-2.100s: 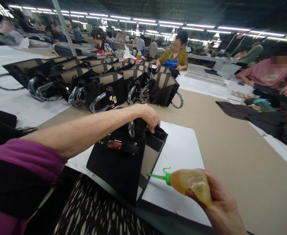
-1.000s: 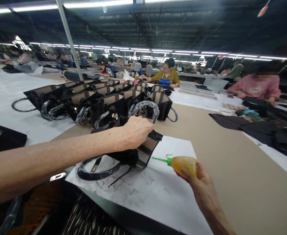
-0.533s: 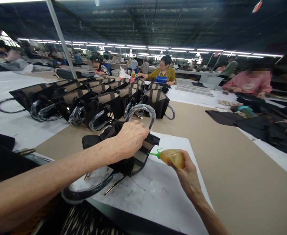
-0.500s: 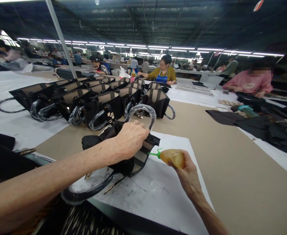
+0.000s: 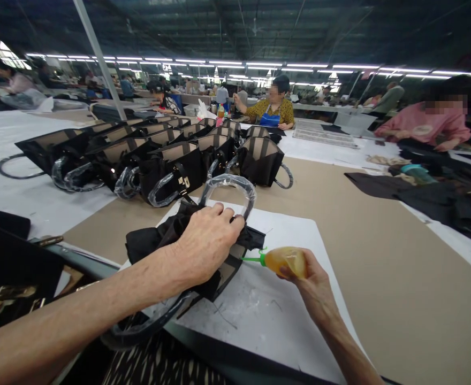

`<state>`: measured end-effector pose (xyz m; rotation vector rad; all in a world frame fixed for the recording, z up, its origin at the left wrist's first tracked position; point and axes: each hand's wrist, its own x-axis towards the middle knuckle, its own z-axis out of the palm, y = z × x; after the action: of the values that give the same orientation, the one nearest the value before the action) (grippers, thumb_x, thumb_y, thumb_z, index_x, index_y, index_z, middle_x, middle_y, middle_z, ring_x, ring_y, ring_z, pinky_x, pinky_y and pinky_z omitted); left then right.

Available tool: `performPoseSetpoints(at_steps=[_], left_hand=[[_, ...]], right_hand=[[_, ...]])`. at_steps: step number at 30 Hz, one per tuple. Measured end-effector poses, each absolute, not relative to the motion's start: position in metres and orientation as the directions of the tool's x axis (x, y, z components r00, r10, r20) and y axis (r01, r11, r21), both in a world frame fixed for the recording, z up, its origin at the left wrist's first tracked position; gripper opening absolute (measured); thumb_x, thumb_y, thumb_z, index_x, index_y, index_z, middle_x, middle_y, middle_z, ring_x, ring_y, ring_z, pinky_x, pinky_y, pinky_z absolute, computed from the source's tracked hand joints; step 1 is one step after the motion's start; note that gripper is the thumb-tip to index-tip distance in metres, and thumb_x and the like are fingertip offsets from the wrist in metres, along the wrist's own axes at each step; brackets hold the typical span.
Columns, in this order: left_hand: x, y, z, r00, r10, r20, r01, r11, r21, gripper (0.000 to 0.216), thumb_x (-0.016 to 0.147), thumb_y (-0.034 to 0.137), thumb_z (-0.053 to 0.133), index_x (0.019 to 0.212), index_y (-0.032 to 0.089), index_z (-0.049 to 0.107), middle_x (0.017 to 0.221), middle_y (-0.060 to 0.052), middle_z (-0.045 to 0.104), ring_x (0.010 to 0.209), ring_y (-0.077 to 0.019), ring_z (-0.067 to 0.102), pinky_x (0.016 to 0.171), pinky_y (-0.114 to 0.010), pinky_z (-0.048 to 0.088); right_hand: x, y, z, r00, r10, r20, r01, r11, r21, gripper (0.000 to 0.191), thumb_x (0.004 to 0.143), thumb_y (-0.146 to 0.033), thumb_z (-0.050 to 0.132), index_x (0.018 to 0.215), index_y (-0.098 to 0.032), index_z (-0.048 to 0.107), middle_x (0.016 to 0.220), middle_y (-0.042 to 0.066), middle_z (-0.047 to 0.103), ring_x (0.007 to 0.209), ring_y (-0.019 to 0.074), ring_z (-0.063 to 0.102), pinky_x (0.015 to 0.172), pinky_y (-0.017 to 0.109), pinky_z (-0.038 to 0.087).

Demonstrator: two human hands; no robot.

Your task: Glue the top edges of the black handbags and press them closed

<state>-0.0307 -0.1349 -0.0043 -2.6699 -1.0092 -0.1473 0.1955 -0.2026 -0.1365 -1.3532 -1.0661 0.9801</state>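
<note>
On the white board in front of me a black handbag lies on its side, its opening facing right. My left hand is closed on the bag's upper edge, fingers curled over it; part of the bag is hidden beneath. One plastic-wrapped handle arches up behind that hand, and another hangs toward me. My right hand is wrapped round a squeeze bottle of amber liquid, held on its side. The bottle's green nozzle points left and its tip is at the bag's opening edge.
Rows of similar black handbags stand across the table's far left. More dark bags lie at my near left. Dark fabric pieces lie at the right. A co-worker in a blue apron and one in pink sit across the table.
My left hand has shifted slightly, and the bag's black fabric is bunched differently under it. The bottle's nozzle has moved slightly down and left along the opening edge. The co-worker in the apron has raised a hand.
</note>
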Motion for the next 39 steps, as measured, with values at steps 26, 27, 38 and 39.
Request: performPoseSetpoints(at_steps=[26,27,38,39], left_hand=[[-0.05,-0.168,-0.009,0.715,0.68,0.159,0.698,-0.689,-0.194,0.045,0.071,0.007,0.05,0.115,0.014,0.049,0.108,-0.007,0.058,0.098,-0.023,0.048,0.08,-0.034,0.046],[-0.05,-0.168,-0.008,0.713,0.685,0.15,0.7,-0.687,-0.195,0.045,0.071,0.007,0.05,0.115,0.014,0.049,0.109,-0.007,0.058,0.099,-0.0229,0.048,0.08,-0.034,0.046],[-0.043,-0.168,-0.003,0.69,0.716,0.105,0.72,-0.663,-0.204,0.04,0.074,0.007,0.047,0.113,0.014,0.052,0.108,-0.009,0.059,0.097,-0.0243,0.051,0.078,-0.037,0.048],[-0.042,-0.168,-0.003,0.689,0.717,0.109,0.721,-0.661,-0.207,0.04,0.074,0.007,0.047,0.113,0.014,0.053,0.108,-0.009,0.059,0.097,-0.0243,0.051,0.077,-0.037,0.048]], right_hand=[[0.185,-0.219,-0.134,0.216,0.958,-0.187,-0.195,-0.146,-0.97,0.038,0.066,-0.036,0.073,0.096,-0.019,0.055,0.092,0.003,0.061,0.082,0.0227,0.06,0.07,0.038,0.054],[0.184,-0.22,-0.134,0.213,0.958,-0.194,-0.194,-0.153,-0.969,0.038,0.067,-0.036,0.073,0.097,-0.019,0.055,0.093,0.003,0.061,0.083,0.0229,0.06,0.071,0.038,0.054],[0.176,-0.236,-0.129,0.14,0.956,-0.259,-0.264,-0.216,-0.94,0.04,0.068,-0.039,0.071,0.099,-0.019,0.055,0.091,0.004,0.062,0.077,0.0231,0.062,0.065,0.034,0.053],[0.174,-0.238,-0.127,0.134,0.956,-0.263,-0.267,-0.22,-0.938,0.04,0.068,-0.039,0.071,0.099,-0.019,0.055,0.091,0.005,0.063,0.076,0.0232,0.063,0.064,0.034,0.053]])
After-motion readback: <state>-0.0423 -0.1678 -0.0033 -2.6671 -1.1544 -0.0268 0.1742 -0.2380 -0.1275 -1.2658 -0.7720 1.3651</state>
